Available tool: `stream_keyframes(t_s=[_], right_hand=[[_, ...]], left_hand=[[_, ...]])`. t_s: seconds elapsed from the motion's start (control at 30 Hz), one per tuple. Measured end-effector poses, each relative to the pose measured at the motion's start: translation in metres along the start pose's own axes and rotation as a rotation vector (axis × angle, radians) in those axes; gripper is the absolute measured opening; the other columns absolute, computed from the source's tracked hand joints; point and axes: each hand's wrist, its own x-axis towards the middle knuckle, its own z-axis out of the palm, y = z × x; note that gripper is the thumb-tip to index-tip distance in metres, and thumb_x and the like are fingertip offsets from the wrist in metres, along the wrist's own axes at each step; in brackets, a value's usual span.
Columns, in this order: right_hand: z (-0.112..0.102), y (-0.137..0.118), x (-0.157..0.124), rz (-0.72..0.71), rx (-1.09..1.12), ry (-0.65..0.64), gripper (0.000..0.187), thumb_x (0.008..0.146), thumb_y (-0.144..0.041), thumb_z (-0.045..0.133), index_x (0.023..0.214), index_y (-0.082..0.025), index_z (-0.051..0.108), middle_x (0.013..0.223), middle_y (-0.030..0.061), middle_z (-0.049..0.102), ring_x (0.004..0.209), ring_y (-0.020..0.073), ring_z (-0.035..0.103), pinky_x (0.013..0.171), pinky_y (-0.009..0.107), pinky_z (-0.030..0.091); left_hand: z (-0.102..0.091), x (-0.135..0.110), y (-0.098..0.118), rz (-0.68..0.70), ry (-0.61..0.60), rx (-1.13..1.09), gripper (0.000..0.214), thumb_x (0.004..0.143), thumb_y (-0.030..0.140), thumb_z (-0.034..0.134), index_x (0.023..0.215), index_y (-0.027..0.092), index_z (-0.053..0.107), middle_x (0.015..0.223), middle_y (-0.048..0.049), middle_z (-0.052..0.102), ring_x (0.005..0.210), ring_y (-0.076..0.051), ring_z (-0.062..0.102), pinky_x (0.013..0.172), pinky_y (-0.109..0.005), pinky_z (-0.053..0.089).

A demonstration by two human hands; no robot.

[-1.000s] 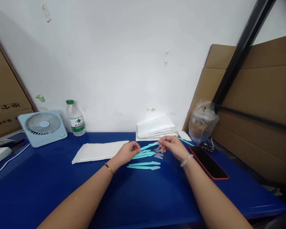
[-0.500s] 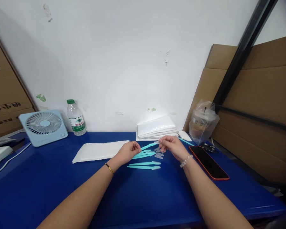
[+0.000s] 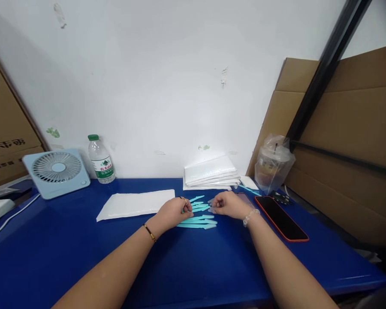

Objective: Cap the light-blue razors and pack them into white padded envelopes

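My left hand is closed in a pinch at the handle ends of the teal eyebrow razors. Just right of its fingertips, a small group of these razors lies on the blue table. Nearer me, three more razors lie side by side, their handle ends partly behind my left thumb. My right hand is pinched low over the small clear blade caps, to the right of the razor tips. Its fingers hide most of the caps, and what lies between them is not clearly visible.
A white padded packet lies left, and stacked white packets lie by the wall. Right of my hand are a red-edged phone and a bagged drink cup. A fan and water bottle stand left.
The razor held between both hands has come down to the front row, which has grown from two to three. My left hand moved slightly nearer me; my right hand lowered toward the caps.
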Motion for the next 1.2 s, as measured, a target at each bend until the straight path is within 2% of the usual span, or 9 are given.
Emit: stream_keyframes(t_s=[0.1, 0.2, 0.33, 0.47, 0.77, 0.97, 1.1, 1.2], right_hand=[[0.005, -0.002, 0.0, -0.018, -0.102, -0.019, 0.003, 0.062, -0.019, 0.063, 0.062, -0.018, 0.066, 0.062, 0.0011, 0.066, 0.056, 0.0137, 0.058, 0.051, 0.021, 0.041], [0.006, -0.007, 0.0, -0.026, -0.154, -0.012, 0.008, 0.061, -0.014, 0.059, 0.059, -0.018, 0.065, 0.059, 0.0012, 0.066, 0.054, 0.0136, 0.058, 0.05, 0.021, 0.04], [0.001, -0.006, 0.0, -0.048, -0.206, -0.011, 0.013, 0.059, -0.009, 0.056, 0.057, -0.018, 0.065, 0.058, 0.0008, 0.065, 0.054, 0.0135, 0.058, 0.051, 0.021, 0.04], [-0.001, -0.001, 0.001, -0.075, -0.204, -0.003, 0.014, 0.061, -0.009, 0.057, 0.063, -0.018, 0.068, 0.064, 0.0011, 0.067, 0.056, 0.0136, 0.059, 0.053, 0.021, 0.042], [0.004, -0.002, 0.005, -0.158, -0.244, 0.026, 0.015, 0.071, -0.013, 0.058, 0.069, -0.02, 0.071, 0.077, 0.0028, 0.067, 0.07, 0.0153, 0.061, 0.067, 0.025, 0.044], [0.017, -0.008, 0.008, -0.233, -0.151, -0.02, 0.014, 0.073, -0.016, 0.06, 0.072, -0.021, 0.072, 0.076, 0.0021, 0.066, 0.069, 0.0141, 0.061, 0.068, 0.023, 0.045], [0.013, -0.008, 0.006, -0.244, -0.08, -0.094, 0.01, 0.073, -0.022, 0.062, 0.074, -0.021, 0.072, 0.076, 0.0018, 0.067, 0.074, 0.0156, 0.062, 0.069, 0.023, 0.045], [0.0, -0.002, 0.004, -0.156, -0.109, 0.022, 0.012, 0.074, -0.021, 0.059, 0.076, -0.021, 0.071, 0.079, 0.0022, 0.067, 0.073, 0.0156, 0.061, 0.068, 0.024, 0.045]], left_hand=[[0.002, 0.004, -0.001, 0.062, 0.1, 0.219, 0.018, 0.076, 0.035, 0.055, 0.083, 0.022, 0.066, 0.087, -0.0041, 0.064, 0.078, -0.019, 0.057, 0.066, -0.026, 0.038], [0.003, 0.007, -0.002, 0.094, 0.079, 0.345, 0.015, 0.076, 0.031, 0.056, 0.081, 0.022, 0.067, 0.084, -0.0039, 0.065, 0.074, -0.018, 0.057, 0.068, -0.028, 0.037], [0.002, 0.008, -0.002, 0.13, 0.086, 0.4, 0.02, 0.08, 0.026, 0.05, 0.07, 0.02, 0.065, 0.072, -0.0048, 0.064, 0.067, -0.017, 0.057, 0.068, -0.029, 0.035], [0.0, 0.007, -0.003, 0.136, 0.095, 0.336, 0.025, 0.081, 0.026, 0.046, 0.063, 0.019, 0.062, 0.065, -0.0047, 0.063, 0.064, -0.017, 0.056, 0.067, -0.029, 0.036], [0.001, 0.009, -0.008, 0.133, 0.067, 0.308, 0.017, 0.076, 0.027, 0.051, 0.072, 0.022, 0.067, 0.076, -0.003, 0.068, 0.068, -0.017, 0.057, 0.067, -0.028, 0.037], [0.003, 0.009, -0.01, 0.122, 0.039, 0.206, 0.017, 0.077, 0.027, 0.052, 0.076, 0.021, 0.068, 0.08, -0.0042, 0.067, 0.073, -0.018, 0.058, 0.065, -0.026, 0.038], [0.001, 0.007, -0.008, 0.107, -0.004, 0.131, 0.016, 0.075, 0.027, 0.053, 0.074, 0.021, 0.068, 0.076, -0.0035, 0.066, 0.072, -0.017, 0.057, 0.062, -0.025, 0.038], [-0.001, 0.006, -0.008, 0.11, 0.041, 0.145, 0.02, 0.077, 0.032, 0.052, 0.076, 0.021, 0.068, 0.08, -0.0045, 0.065, 0.072, -0.017, 0.056, 0.064, -0.026, 0.039]])
